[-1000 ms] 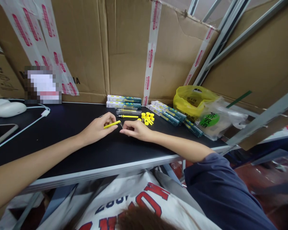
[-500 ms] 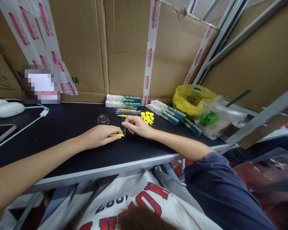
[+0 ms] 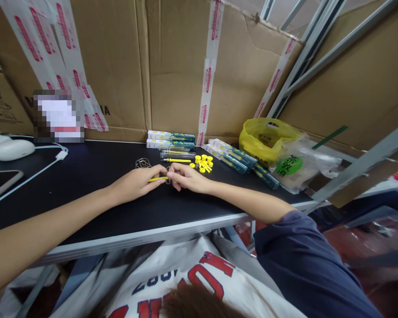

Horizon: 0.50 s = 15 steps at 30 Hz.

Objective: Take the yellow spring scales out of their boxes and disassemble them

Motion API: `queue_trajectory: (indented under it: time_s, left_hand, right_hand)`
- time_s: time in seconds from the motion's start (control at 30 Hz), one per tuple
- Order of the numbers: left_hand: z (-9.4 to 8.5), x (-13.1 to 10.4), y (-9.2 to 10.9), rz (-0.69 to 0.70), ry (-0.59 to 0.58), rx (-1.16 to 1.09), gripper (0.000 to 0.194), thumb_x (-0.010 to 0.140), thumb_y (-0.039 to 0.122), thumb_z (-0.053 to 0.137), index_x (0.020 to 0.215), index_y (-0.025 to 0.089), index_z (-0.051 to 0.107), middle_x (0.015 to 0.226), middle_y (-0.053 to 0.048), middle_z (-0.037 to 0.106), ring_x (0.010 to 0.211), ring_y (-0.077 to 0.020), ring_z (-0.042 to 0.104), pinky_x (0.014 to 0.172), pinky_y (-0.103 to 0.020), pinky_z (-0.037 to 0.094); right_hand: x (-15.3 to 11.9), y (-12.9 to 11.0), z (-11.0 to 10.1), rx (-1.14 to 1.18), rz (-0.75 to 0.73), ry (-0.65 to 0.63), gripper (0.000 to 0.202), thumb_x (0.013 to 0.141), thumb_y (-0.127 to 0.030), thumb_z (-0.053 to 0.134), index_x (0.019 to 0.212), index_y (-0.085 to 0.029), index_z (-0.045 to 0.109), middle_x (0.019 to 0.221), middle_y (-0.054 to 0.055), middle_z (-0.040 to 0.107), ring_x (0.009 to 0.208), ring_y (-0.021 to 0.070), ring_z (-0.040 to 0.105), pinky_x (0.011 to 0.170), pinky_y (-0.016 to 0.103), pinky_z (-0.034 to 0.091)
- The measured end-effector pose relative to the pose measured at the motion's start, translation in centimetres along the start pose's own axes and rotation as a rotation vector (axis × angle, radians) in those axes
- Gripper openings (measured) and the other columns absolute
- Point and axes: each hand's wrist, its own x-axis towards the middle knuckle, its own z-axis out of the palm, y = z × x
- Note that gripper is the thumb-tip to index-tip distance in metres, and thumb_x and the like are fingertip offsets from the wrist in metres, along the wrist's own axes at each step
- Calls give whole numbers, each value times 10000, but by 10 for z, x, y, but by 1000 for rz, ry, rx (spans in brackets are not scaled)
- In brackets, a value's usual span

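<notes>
Holding the yellow stick (image 3: 157, 179) in the left grip (image 3: 135, 182), thumb under and fingers over, leaving its right end out; probably so that end is free to work on. The right grip (image 3: 187, 177) looks pinched on a thin wire piece (image 3: 168, 181) right at that end; contact point is behind fingertips, can't tell if wire is through the stick or just against it. Both grips meet over the middle of the tabletop (image 3: 119, 223), likely for steady two-handed control of small parts.

Spares sit just beyond the hands, presumably for short reach: bent wire clips (image 3: 142, 163) far of the left grip, yellow caps and small parts (image 3: 204, 163) far of the right. Clear tubes (image 3: 177, 154) lie between those piles, side by side, with a yellow rod (image 3: 177, 160) on the near side. Printed boxes (image 3: 170, 144) at the far edge, more boxes (image 3: 232, 157) to the right, out of the working area.

Stick look: slim, straight, plain bright yellow, near level, mostly hidden by fingers. Wire: bare, metallic, curved; full shape too small to read.
</notes>
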Motion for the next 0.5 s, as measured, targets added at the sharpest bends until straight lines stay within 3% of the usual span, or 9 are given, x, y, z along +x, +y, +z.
queue_trajectory:
  time_s: [0.13, 0.3, 0.5]
  left_hand:
    - [-2, 0, 0, -3, 67, -36, 307, 951, 439, 362, 1066, 200, 518, 868, -19, 654, 746, -170, 619, 679, -255, 428]
    - [-2, 1, 1, 10, 47, -61, 280, 953, 416, 371, 1049, 203, 525, 884, -15, 657, 773, -163, 623, 695, -247, 428]
    - [1, 0, 0, -53, 123, -3, 389, 942, 484, 374, 1167, 181, 467, 722, 22, 564, 639, -156, 579, 612, -244, 408]
  right_hand:
    - [-1, 0, 3, 21, 19, -39, 327, 902, -484, 505, 810, -177, 441, 568, -67, 501, 510, 73, 471, 555, 204, 374]
    - [-2, 1, 3, -61, 12, -46, 354, 929, -471, 462, 797, -148, 522, 558, -54, 500, 538, 75, 477, 594, 210, 382]
    - [-1, 3, 2, -13, 54, -58, 355, 923, -455, 479, 772, -138, 531, 547, -48, 519, 515, 69, 475, 562, 197, 378]
